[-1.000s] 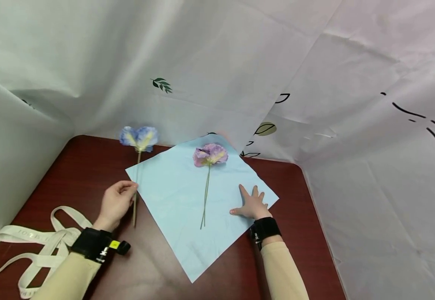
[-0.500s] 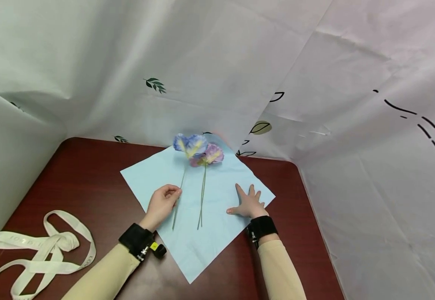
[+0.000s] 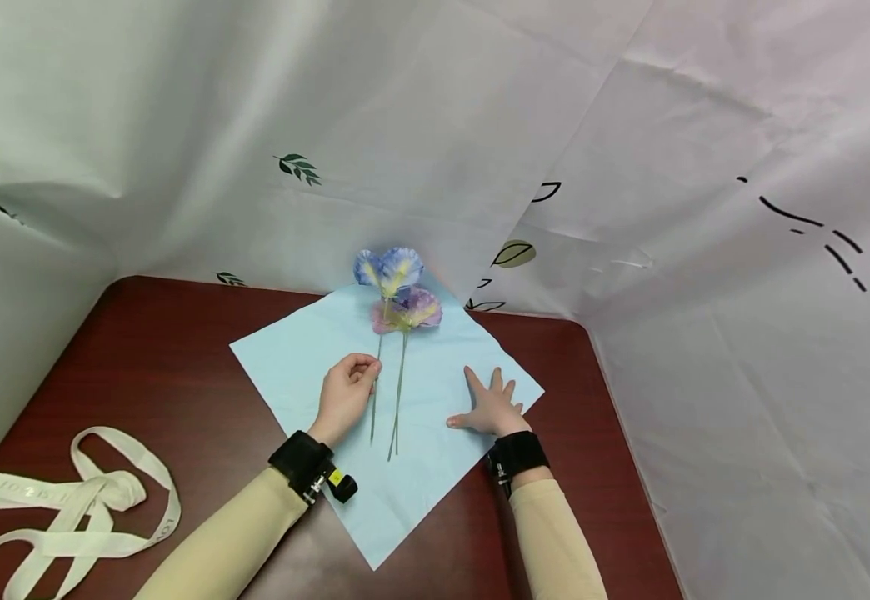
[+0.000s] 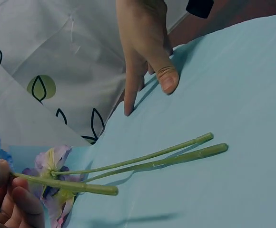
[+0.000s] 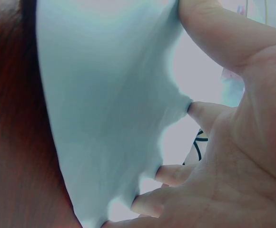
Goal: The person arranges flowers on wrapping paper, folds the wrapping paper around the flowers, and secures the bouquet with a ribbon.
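Observation:
My left hand pinches the stem of a blue artificial flower between thumb and fingers. In the left wrist view the held green stem stands off the paper, with its shadow below. Two purple-pink flowers lie on the light blue wrapping paper, their stems crossing near the lower ends. The blue bloom overlaps the purple ones in the head view. My right hand, fingers spread, presses the paper near its right corner; the fingertips touch the sheet in the right wrist view.
A loose white ribbon with printed letters lies in loops at the left of the dark red table. White fabric with leaf prints rises behind and at both sides of the table.
My left hand has carried the blue flower right, from beside the paper to over it, close to the purple flowers. The right hand stays pressed on the paper.

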`<state>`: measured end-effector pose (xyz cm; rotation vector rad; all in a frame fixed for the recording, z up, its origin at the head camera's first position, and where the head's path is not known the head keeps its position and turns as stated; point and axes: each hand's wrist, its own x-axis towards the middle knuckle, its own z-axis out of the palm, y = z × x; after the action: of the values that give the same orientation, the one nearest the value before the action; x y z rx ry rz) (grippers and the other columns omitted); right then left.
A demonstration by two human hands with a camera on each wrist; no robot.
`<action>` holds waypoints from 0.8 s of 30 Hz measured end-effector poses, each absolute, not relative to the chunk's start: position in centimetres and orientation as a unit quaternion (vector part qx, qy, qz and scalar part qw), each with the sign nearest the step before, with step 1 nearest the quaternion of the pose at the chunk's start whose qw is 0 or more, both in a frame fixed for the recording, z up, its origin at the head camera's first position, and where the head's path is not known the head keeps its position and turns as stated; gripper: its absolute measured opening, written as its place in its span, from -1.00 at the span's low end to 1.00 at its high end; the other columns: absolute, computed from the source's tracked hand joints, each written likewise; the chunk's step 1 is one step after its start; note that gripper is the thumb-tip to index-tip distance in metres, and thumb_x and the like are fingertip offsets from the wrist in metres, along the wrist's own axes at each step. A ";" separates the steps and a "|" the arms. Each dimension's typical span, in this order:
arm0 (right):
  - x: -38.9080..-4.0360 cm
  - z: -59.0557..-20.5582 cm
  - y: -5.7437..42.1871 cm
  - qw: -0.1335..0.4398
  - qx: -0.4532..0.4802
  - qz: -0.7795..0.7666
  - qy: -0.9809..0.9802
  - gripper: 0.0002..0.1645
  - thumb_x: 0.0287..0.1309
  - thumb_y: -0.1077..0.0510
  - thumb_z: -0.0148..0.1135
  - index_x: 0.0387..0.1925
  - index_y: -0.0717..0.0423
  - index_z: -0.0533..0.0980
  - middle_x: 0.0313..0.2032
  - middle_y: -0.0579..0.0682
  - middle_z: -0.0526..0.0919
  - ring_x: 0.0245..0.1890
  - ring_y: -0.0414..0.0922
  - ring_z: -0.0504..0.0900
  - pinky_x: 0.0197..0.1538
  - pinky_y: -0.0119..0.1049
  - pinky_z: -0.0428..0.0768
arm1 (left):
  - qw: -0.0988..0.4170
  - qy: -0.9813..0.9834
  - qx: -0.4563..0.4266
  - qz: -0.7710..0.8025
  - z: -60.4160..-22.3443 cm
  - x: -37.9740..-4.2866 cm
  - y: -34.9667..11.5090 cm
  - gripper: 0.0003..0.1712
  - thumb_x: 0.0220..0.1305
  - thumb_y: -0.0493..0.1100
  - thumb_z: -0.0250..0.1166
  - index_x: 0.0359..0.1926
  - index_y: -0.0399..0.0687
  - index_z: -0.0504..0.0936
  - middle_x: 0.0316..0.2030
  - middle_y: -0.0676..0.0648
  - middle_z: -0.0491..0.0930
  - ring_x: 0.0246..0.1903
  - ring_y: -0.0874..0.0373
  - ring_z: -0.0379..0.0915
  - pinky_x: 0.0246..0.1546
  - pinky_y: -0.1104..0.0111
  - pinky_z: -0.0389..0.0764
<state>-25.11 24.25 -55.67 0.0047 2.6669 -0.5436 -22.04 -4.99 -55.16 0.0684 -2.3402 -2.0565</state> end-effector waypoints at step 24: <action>-25.0 -55.8 23.9 0.216 0.003 -0.180 0.960 0.38 0.25 -0.33 0.63 0.83 -0.14 0.02 0.72 0.52 -0.34 0.67 0.64 -0.34 0.47 0.73 0.01 | -0.021 -0.787 0.030 -0.616 -57.8 -23.5 -4.2 -0.77 0.67 -0.20 0.29 0.08 -0.32 0.71 -0.28 -0.14 0.70 -0.42 0.10 0.61 -0.25 0.20 0.60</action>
<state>-24.99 23.89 -55.82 0.0077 2.6593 -0.4998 -23.52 -4.17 -57.78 0.0968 -2.5056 -1.9618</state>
